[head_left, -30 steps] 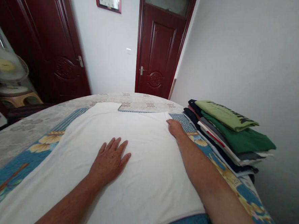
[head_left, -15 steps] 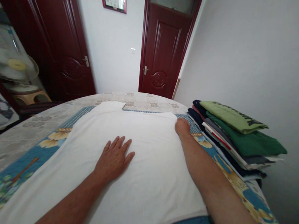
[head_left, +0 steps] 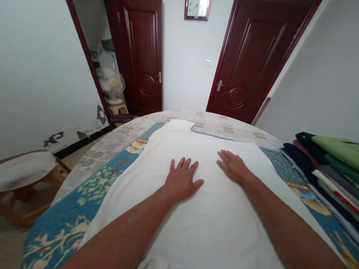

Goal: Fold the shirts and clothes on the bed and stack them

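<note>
Far left, well apart from the left grip: low brown wooden stool with a pale, rounded top, off the table. Next in, the broad table with its pale flower-patterned cover, curving away beyond both grips. Over it, left of the left grip, a blue quilted-looking mat with yellow blossoms and green leaves; probably there as a soft, steady layer.

White soft-fabric garment: laid out on the mat, directly under both grips, reaching past the fingertips and back beneath the forearms. Mostly smooth; a small raised fold near the left forearm, at the near edge.

Left grip: released, palm down on the garment, fingers splayed, nothing pinched. Spread of fingers likely steadies the fabric over a wide patch.

Right grip: released too, flat on the fabric just beside and slightly beyond the left; fingers closer together, thumb apart. Light pressure, I judge; suits flat cloth with nothing to grasp.

Right of the right grip, apart from it: stack of folded dark, grey, white and green cloth garments, lime-green one uppermost. Set aside, presumably, to leave arm room.
</note>
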Motion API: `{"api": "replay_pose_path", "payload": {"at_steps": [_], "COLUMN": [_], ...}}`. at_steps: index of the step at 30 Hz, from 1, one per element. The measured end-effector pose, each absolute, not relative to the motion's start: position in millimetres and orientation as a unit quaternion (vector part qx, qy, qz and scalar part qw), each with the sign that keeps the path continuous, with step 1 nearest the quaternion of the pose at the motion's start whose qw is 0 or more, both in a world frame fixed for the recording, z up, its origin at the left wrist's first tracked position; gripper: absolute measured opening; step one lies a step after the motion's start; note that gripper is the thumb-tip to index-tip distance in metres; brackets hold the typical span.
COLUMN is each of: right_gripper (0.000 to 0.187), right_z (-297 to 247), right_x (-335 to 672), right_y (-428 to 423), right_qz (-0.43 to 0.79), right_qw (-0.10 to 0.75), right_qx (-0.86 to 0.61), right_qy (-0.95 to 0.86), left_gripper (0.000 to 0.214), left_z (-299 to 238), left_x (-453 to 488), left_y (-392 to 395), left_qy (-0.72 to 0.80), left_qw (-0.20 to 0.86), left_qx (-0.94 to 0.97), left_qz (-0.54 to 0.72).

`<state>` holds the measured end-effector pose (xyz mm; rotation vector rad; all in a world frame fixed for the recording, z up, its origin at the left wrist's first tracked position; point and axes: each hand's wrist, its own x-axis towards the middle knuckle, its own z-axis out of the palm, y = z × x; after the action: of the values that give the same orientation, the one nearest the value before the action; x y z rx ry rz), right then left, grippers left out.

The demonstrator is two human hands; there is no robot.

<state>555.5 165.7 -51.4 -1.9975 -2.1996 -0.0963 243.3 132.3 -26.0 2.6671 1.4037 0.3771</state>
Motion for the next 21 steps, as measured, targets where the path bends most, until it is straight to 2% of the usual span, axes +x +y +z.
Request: {"api": "replay_pose_path", "payload": {"at_steps": [8, 12, 17, 21], "right_gripper": [0.074, 0.077, 0.071, 0.060], "right_z": [-65, -67, -61, -54], "right_x": [652, 679, 679, 660], "right_y": [168, 164, 157, 144], "right_qz": [-0.053, -0.046, -0.060, -0.164], "right_qw": [0.058, 0.058, 0.087, 0.148], "right_qx": [-0.809, -0.852, -0.875, -0.864], "right_qy": [-0.583, -0.518, -0.473, -0.453], "left_gripper": [0.082, 0.077, 0.073, 0.075], "left_z": [-15, -18, -24, -25], "left_x": [154, 117, 115, 118], "left_y": [210, 233, 236, 238], "left_qy": [0.663, 0.708, 0.712, 0.715], "left_qw": [0.059, 0.038, 0.025, 0.012], "left_qx": [0.743, 0.701, 0.695, 0.692], "left_qz": [0.070, 0.079, 0.091, 0.098]}}
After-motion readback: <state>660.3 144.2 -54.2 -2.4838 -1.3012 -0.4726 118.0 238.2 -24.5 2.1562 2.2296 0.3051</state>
